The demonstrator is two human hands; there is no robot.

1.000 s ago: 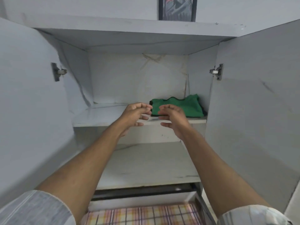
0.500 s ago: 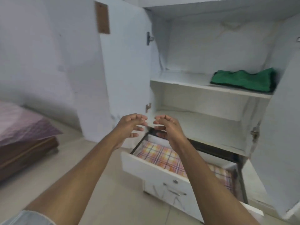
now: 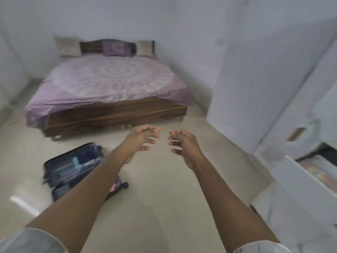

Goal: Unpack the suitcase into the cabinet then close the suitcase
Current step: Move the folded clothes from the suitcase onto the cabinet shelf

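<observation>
A dark suitcase [image 3: 73, 167] lies open on the floor at lower left, blurred, partly hidden behind my left forearm. My left hand [image 3: 141, 141] and my right hand [image 3: 182, 145] hover side by side in mid-air above the floor, fingers loosely curled, holding nothing. Both are to the right of the suitcase and well above it. The white cabinet [image 3: 284, 99] stands at the right edge with its door swung out, and its pulled-out drawer [image 3: 299, 179] shows a plaid lining.
A wooden bed [image 3: 109, 84] with a purple patterned cover and pillows fills the far side of the room. Beige floor [image 3: 164, 207] stretches between the bed, suitcase and cabinet. White walls surround the room.
My view has swung left, away from the cabinet shelves toward the bed and the suitcase. Both hands stayed empty and have drawn back from the shelf with the green cloth.
</observation>
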